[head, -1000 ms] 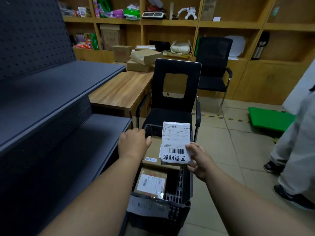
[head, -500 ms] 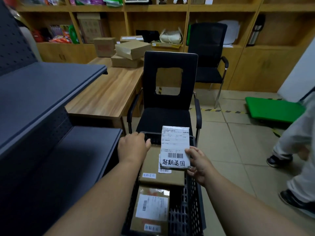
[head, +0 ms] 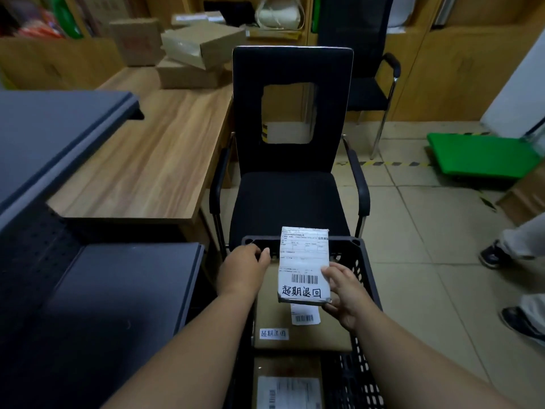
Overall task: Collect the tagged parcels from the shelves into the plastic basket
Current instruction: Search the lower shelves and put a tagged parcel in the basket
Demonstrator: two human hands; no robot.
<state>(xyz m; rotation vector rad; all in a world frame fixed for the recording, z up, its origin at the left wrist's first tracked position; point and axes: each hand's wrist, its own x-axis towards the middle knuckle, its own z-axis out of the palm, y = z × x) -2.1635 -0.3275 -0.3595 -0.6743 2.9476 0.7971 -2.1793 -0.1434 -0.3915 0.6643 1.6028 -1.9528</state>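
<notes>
The person stands over a black plastic basket (head: 364, 278), whose far rim touches the front of a black chair's (head: 290, 160) seat. The left hand (head: 243, 271) curls its fingers over that far rim, gripping it. The right hand (head: 343, 293) pinches a small white parcel (head: 303, 265) by its right edge, thumb on the label face, holding it upright above the basket's far end. Its label bears a barcode and a handwritten tag. Beneath it a flat brown parcel (head: 303, 329) with a similar tag lies in the basket, and another labelled parcel (head: 287, 385) lies nearer the person. The grey shelves (head: 124, 293) on the left show no parcels. This looks like the depositing step: next the white parcel needs lowering flat onto the brown one before the pinch lets go, while the left hand steadies the basket.
</notes>
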